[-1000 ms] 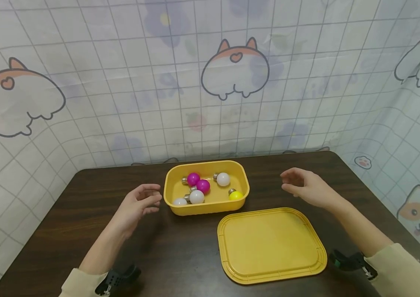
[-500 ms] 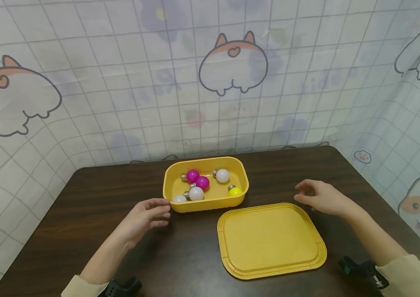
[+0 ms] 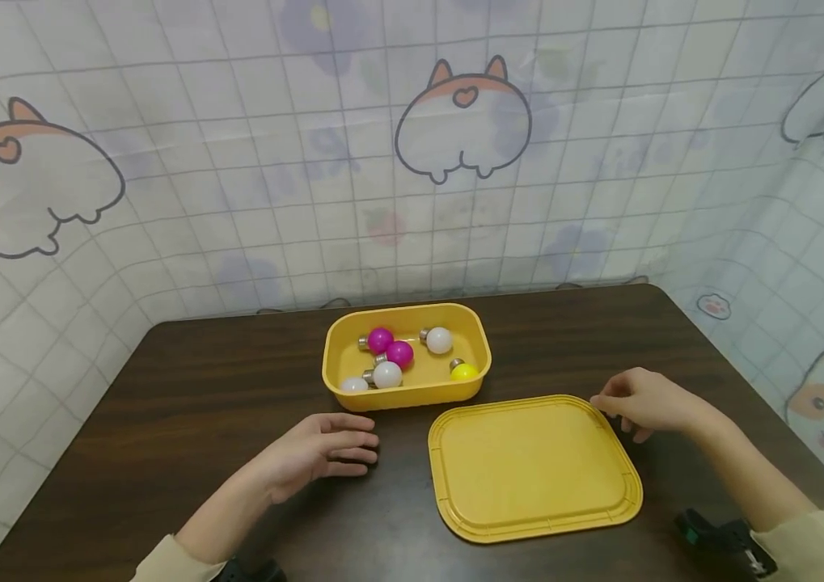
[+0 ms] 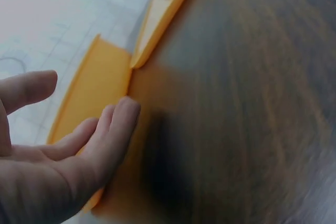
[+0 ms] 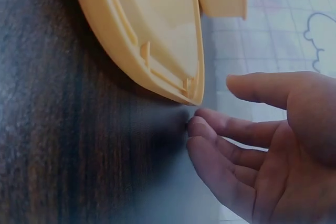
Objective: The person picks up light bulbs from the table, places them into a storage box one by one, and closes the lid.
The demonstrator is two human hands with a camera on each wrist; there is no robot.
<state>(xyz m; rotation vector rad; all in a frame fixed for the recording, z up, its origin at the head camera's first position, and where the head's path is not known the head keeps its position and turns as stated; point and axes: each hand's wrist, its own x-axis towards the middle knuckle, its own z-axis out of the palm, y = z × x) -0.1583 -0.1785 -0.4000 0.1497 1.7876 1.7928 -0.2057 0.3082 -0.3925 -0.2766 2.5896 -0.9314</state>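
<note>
In the head view, a yellow plastic box holds several small light bulbs, among them a magenta bulb, a white bulb and a yellow bulb. Its flat yellow lid lies on the table in front and to the right. My right hand is at the lid's far right corner, thumb apart from the bent fingers; the right wrist view has the fingertips just beside that corner. My left hand hovers over the table before the box, fingers loosely extended, holding nothing.
Everything stands on a dark wooden table. A white checked curtain with cartoon animal prints hangs behind and along the sides. Each wrist wears a black strap, such as the right strap.
My left hand has moved right and nearer to me, from the box's left side to in front of it. My right hand has come nearer and down to the lid's corner.
</note>
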